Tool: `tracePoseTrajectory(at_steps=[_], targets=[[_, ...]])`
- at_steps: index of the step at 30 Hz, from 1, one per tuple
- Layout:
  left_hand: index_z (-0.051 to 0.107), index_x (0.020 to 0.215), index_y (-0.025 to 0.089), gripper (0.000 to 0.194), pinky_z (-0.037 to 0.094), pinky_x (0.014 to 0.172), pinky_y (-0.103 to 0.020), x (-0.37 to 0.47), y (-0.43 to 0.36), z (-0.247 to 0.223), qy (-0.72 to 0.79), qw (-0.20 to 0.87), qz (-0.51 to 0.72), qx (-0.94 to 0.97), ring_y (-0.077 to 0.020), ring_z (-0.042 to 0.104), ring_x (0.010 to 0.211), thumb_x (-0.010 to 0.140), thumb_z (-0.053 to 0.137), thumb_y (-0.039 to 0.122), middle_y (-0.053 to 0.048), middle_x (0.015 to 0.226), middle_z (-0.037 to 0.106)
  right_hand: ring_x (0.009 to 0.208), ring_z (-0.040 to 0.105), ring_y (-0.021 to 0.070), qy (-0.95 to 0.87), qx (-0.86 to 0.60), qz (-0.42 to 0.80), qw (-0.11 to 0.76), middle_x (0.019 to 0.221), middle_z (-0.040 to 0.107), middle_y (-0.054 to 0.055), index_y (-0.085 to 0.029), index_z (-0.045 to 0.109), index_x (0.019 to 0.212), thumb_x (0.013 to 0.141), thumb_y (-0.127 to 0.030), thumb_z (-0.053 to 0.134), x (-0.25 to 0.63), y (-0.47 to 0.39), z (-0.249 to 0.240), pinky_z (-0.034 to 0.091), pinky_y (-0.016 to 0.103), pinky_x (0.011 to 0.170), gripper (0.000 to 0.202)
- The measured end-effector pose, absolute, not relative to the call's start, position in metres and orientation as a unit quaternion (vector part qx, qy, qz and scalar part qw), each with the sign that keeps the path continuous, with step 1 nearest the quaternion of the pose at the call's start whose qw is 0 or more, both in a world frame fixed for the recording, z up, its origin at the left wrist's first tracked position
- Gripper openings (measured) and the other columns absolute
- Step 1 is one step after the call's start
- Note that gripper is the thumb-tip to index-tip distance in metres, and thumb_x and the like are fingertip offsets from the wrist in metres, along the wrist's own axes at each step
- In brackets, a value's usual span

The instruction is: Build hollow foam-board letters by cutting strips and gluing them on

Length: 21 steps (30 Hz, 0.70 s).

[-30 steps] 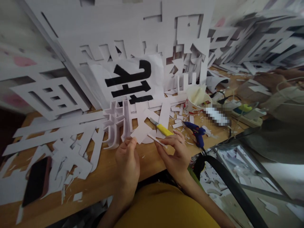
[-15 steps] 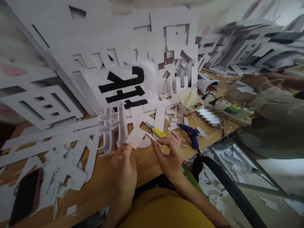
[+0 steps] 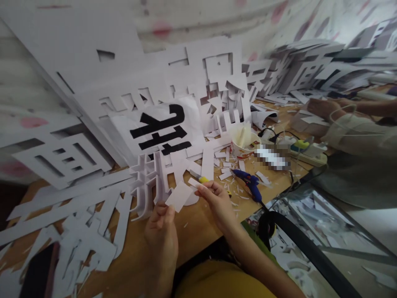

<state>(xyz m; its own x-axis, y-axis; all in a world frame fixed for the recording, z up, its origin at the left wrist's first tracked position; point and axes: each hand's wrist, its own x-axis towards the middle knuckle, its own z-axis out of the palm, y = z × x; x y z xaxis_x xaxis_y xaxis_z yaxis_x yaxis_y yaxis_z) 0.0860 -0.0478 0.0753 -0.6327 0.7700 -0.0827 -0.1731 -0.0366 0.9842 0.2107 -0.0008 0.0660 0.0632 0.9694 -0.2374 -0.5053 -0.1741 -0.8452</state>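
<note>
My left hand (image 3: 163, 225) pinches a flat white rectangular foam board piece (image 3: 180, 196) between thumb and fingers. A small narrow white strip (image 3: 195, 183) is held in my right hand (image 3: 218, 203), its end close to the rectangle's corner; whether they touch I cannot tell. Just behind my right fingers lies a yellow utility knife (image 3: 203, 179), partly covered. White cut-out character pieces (image 3: 176, 159) rest beyond my hands. Left of them stands a raised white character form (image 3: 145, 182) with thin upright walls. A blue glue gun (image 3: 249, 184) lies on the table to the right.
White scraps (image 3: 228, 165) litter the table (image 3: 195, 225). A paper cup (image 3: 243, 145) and a power strip (image 3: 313, 153) stand at the right. A phone (image 3: 39, 269) lies front left. Cut-out boards (image 3: 102, 37) lean behind. Another person's hand (image 3: 324, 108) works at far right.
The view has tilted up, so the scene sits lower. My right hand has turned, and the strip now lies flatter beside the rectangle. Both hands keep their pieces.
</note>
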Motion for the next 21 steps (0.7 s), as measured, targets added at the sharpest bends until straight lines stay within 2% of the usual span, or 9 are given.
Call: tracePoseTrajectory(at_steps=[2, 4, 7, 10, 12, 15, 21], targets=[[0.056, 0.056, 0.019, 0.024, 0.052, 0.076, -0.029, 0.081, -0.048, 0.07, 0.59, 0.331, 0.687, 0.266, -0.0151, 0.063, 0.075, 0.065, 0.075, 0.03, 0.002, 0.075, 0.064, 0.064, 0.065, 0.0149, -0.254, -0.417, 0.651, 0.581, 0.063, 0.069, -0.002, -0.021, 0.066, 0.069, 0.061, -0.048, 0.089, 0.21, 0.002, 0.067, 0.05, 0.029, 0.071, 0.036], [0.059, 0.056, 0.02, 0.021, 0.052, 0.071, -0.027, 0.073, -0.049, 0.068, 0.595, 0.306, 0.669, 0.325, -0.0148, 0.064, 0.074, 0.066, 0.076, 0.029, 0.001, 0.075, 0.066, 0.065, 0.065, 0.0148, -0.278, -0.397, 0.632, 0.605, 0.065, 0.069, -0.003, -0.023, 0.067, 0.071, 0.067, -0.047, 0.086, 0.214, 0.002, 0.072, 0.05, 0.03, 0.072, 0.031], [0.067, 0.062, 0.021, 0.015, 0.054, 0.068, -0.028, 0.057, -0.051, 0.074, 0.62, 0.261, 0.582, 0.456, -0.0157, 0.066, 0.072, 0.072, 0.075, 0.029, 0.0, 0.076, 0.069, 0.071, 0.066, 0.0164, -0.41, -0.397, 0.517, 0.637, 0.073, 0.072, -0.002, -0.026, 0.071, 0.081, 0.08, -0.039, 0.079, 0.225, -0.004, 0.083, 0.049, 0.031, 0.073, 0.015], [0.071, 0.07, 0.023, 0.009, 0.056, 0.08, -0.034, 0.045, -0.053, 0.085, 0.622, 0.171, 0.528, 0.552, -0.0178, 0.069, 0.077, 0.077, 0.073, 0.028, 0.0, 0.079, 0.073, 0.078, 0.065, 0.0179, -0.584, -0.396, 0.358, 0.611, 0.081, 0.074, -0.001, -0.028, 0.075, 0.086, 0.085, -0.027, 0.076, 0.235, -0.013, 0.094, 0.046, 0.034, 0.076, 0.002], [0.072, 0.074, 0.024, 0.007, 0.053, 0.091, -0.04, 0.042, -0.054, 0.091, 0.609, 0.112, 0.511, 0.597, -0.0185, 0.07, 0.079, 0.08, 0.072, 0.027, 0.001, 0.081, 0.075, 0.08, 0.064, 0.0185, -0.654, -0.376, 0.294, 0.587, 0.081, 0.073, -0.001, -0.028, 0.075, 0.089, 0.086, -0.023, 0.075, 0.236, -0.018, 0.096, 0.045, 0.036, 0.08, 0.006], [0.071, 0.078, 0.024, 0.006, 0.048, 0.1, -0.043, 0.043, -0.056, 0.097, 0.586, 0.056, 0.486, 0.646, -0.0181, 0.071, 0.077, 0.083, 0.07, 0.024, 0.002, 0.082, 0.076, 0.079, 0.063, 0.0182, -0.682, -0.367, 0.265, 0.575, 0.08, 0.07, -0.001, -0.027, 0.074, 0.091, 0.088, -0.021, 0.074, 0.232, -0.024, 0.093, 0.044, 0.039, 0.085, 0.007], [0.067, 0.081, 0.024, 0.008, 0.044, 0.1, -0.044, 0.048, -0.059, 0.1, 0.559, 0.016, 0.462, 0.688, -0.0162, 0.07, 0.075, 0.086, 0.067, 0.018, 0.003, 0.083, 0.075, 0.078, 0.06, 0.0184, -0.677, -0.379, 0.25, 0.58, 0.08, 0.065, 0.0, -0.025, 0.072, 0.092, 0.087, -0.019, 0.073, 0.226, -0.026, 0.087, 0.044, 0.039, 0.082, 0.008]])
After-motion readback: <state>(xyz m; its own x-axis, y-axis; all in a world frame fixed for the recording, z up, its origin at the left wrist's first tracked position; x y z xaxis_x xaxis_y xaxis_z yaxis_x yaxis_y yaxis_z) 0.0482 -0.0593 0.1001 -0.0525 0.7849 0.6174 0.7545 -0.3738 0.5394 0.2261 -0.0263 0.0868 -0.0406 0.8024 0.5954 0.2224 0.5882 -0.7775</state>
